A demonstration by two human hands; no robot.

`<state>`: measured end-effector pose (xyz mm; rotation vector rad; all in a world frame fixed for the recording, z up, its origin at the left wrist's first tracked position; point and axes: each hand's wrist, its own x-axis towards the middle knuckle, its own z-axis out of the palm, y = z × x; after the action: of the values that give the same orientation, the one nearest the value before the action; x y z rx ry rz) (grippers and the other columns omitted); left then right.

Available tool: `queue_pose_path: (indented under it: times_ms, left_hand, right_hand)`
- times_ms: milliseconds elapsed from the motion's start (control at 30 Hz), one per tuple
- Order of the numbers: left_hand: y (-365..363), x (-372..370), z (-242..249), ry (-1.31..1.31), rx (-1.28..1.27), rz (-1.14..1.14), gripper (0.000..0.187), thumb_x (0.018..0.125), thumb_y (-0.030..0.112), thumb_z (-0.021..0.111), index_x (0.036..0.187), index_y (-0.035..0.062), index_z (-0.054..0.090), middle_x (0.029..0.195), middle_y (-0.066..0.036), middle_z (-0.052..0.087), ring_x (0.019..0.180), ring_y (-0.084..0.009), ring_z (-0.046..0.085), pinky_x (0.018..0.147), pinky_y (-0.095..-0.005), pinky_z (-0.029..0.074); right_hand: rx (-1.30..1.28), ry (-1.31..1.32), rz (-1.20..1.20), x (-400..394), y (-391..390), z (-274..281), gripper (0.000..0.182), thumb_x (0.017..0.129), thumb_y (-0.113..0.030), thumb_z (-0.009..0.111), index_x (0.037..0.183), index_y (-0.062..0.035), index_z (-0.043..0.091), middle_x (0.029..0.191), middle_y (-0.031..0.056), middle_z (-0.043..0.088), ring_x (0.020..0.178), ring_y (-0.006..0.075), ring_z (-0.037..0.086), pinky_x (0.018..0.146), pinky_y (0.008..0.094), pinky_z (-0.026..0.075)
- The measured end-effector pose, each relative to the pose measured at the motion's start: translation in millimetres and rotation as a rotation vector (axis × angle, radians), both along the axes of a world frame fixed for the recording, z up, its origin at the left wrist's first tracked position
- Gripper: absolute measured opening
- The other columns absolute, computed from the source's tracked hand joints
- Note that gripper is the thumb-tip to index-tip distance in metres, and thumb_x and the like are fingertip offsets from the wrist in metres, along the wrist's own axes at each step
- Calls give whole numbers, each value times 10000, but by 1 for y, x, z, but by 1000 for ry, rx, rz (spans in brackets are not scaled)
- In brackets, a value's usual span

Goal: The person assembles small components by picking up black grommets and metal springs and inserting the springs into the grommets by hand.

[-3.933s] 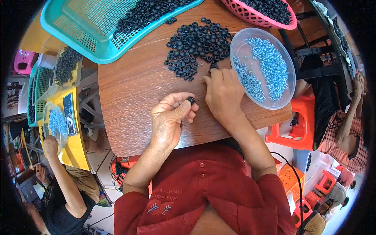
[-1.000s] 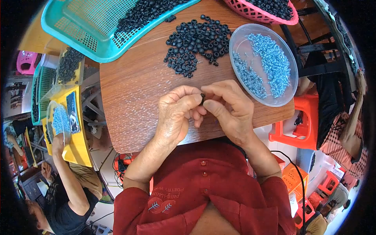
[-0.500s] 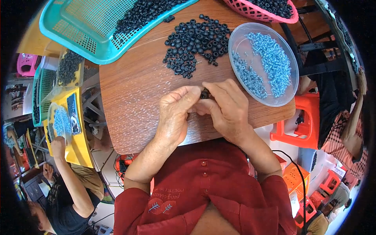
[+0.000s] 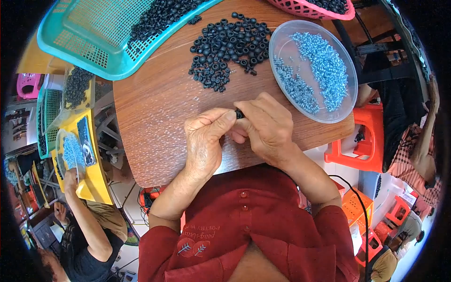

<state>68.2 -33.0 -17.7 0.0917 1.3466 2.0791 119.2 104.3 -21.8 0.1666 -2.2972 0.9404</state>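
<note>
Over the near part of the table, my left hand [image 4: 206, 138] and my right hand [image 4: 271, 128] meet with fingertips pinched. Between them is a small round black plastic piece [image 4: 239, 114], mostly covered by the fingers. Whether something smaller is being fitted to it cannot be made out. Beyond my hands lies a loose pile of black round pieces with holes [image 4: 230, 42], the smaller ones nearest to me. To the right, a clear round tray [image 4: 314, 80] holds two heaps of tiny shiny blue-silver parts [image 4: 331, 75].
A teal mesh basket [image 4: 110, 70] with black pieces stands at the far left of the wooden table [image 4: 155, 127]. A pink basket [image 4: 324, 14] sits at the far right. A red stool [image 4: 371, 141] stands right of the table. Another person's arm [image 4: 89, 223] reaches over a yellow table [image 4: 96, 183] at left.
The view has shifted slightly, so the table and trays sit a little further left and up. Both hands stay pinched together on the black piece, with slightly changed finger positions.
</note>
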Motion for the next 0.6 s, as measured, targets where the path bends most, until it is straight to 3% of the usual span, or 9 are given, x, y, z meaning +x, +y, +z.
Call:
queue_pose_path:
  times_ms: [167,233,367,500,567,600]
  left_hand:
    - [-1,1,-3,-28,19,-5,219,903,123,586,850,-82,641,738,-147,660,617,-182,620,563,-269,492]
    - [0,1,-1,-30,31,-5,225,903,131,584,850,-80,641,736,-146,659,615,-182,619,563,-269,491]
    - [-1,2,-4,-63,-5,-51,236,914,156,579,876,-67,643,753,-136,665,621,-171,614,579,-260,485]
    - [-4,-2,-3,80,-121,-174,263,939,224,580,919,-28,651,834,-88,680,686,-139,614,598,-260,477]
    - [0,-8,0,497,-359,-101,191,898,179,634,932,-9,648,889,-100,686,708,-150,626,614,-279,483]
    - [6,-17,-8,901,-389,2,149,833,108,676,949,20,645,840,-109,654,696,-209,617,601,-331,480]
  right_hand:
    - [31,75,13,-3,-4,-7,258,629,29,680,880,68,636,733,128,609,592,261,549,513,352,427]
    - [74,142,42,-5,-1,-9,244,601,-40,683,812,12,573,683,84,478,585,257,456,495,356,381]
    - [90,130,33,-1,4,-9,282,591,-33,680,849,23,579,683,93,474,594,266,461,507,360,397]
    - [178,78,55,2,31,7,322,641,-14,702,938,43,591,756,124,555,630,282,516,541,366,427]
    - [310,92,-6,-5,59,31,333,679,-6,719,992,36,614,822,138,613,646,282,549,567,365,443]
    - [401,112,-61,-11,76,46,317,694,-5,722,996,21,627,835,144,622,652,281,557,579,368,452]
